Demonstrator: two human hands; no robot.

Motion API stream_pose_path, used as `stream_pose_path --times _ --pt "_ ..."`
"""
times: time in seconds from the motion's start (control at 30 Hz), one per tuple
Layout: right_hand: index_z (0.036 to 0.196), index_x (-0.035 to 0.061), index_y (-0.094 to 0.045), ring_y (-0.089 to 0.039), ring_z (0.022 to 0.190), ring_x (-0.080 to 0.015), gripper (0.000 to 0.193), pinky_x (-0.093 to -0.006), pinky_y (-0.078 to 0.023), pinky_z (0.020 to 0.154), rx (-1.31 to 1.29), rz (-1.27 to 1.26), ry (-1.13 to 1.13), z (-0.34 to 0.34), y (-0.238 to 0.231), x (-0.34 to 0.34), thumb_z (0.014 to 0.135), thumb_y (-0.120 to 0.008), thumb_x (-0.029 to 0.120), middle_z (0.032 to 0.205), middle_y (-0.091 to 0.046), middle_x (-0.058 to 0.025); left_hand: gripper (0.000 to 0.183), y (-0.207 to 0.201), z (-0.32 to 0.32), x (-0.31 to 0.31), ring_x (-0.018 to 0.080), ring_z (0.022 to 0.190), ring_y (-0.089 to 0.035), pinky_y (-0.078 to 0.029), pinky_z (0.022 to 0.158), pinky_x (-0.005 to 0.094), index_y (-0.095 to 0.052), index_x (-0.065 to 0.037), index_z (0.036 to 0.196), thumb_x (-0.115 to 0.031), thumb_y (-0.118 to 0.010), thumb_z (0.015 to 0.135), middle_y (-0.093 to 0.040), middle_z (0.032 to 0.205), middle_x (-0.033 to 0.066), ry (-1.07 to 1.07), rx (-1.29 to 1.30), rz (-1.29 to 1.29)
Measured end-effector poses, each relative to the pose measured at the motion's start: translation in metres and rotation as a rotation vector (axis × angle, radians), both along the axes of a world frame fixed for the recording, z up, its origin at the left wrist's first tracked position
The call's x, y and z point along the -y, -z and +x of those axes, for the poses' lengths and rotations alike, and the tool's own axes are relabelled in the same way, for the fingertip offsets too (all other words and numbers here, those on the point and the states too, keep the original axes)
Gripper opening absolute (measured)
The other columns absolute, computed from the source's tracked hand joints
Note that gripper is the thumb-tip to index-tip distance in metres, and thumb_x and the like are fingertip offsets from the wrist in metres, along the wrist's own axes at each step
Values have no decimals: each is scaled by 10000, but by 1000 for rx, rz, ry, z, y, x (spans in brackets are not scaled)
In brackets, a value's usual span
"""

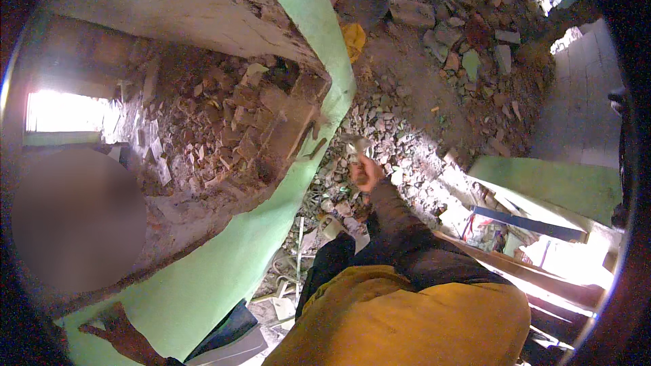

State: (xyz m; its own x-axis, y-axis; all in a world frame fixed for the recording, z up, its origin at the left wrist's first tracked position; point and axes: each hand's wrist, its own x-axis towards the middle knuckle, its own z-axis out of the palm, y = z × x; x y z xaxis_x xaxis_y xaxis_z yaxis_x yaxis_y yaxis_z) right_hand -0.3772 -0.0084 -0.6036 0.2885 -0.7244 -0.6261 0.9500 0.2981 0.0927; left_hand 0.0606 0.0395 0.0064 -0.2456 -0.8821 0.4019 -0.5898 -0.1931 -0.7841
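Green-painted masonry forms a broken wall that runs from 12 o'clock down to 8 o'clock. Clock positions refer to the centre of the view. The right hand is just off centre toward 4 o'clock, fingers curled, and appears to grip a blurred grey item above the pale rubble. The left hand is at 8 o'clock with fingers spread; it appears to rest on the wall and holds nothing visible.

Progress, as judged from the present condition: breakage is extensive. Loose fragments lie along the wall's right side, and further debris fills the recess toward 10 o'clock. A second heap lies at 2 o'clock. Remaining: the painted wall stands with a ragged edge, and the rubble is unsorted. The proportion complete cannot be determined.

Visibility limits: motion blur prevents identification of the grey item; its handle, if any, is concealed by the fist. A blurred round patch at 9 o'clock obscures everything behind it. The left forearm is cut off by the lower edge. Glare washes out the window opening toward 10 o'clock. The mustard shirt covers the ground at 5 o'clock.
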Motion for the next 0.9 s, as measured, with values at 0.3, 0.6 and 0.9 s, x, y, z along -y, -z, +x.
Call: stream_pose_path --times 0.3,0.6,0.9 --pt "814 120 -490 -378 567 -135 304 -281 -408 517 -302 631 828 -111 89 -103 969 -401 366 649 -330 16 999 6 1 -2 173 530 -471 -497 553 293 71 112 1430 -375 -622 899 -461 664 42 11 -231 -55" --pt "674 124 -403 -400 424 -159 374 -314 -343 391 -80 -66 183 31 -30 143 921 -492 391 552 -401 0 923 4 10 -12 164 548 -489 -519 712 331 38 120 1434 -336 -581 923 -460 633 38 -38 -233 -11" --pt "739 120 -508 -461 504 -131 398 -295 -375 385 -419 134 282 -133 76 -85 944 -472 459 609 -465 -7 841 -4 -34 15 155 540 -482 -516 691 317 -96 48 1468 -342 -599 918 -462 577 28 -60 437 63"
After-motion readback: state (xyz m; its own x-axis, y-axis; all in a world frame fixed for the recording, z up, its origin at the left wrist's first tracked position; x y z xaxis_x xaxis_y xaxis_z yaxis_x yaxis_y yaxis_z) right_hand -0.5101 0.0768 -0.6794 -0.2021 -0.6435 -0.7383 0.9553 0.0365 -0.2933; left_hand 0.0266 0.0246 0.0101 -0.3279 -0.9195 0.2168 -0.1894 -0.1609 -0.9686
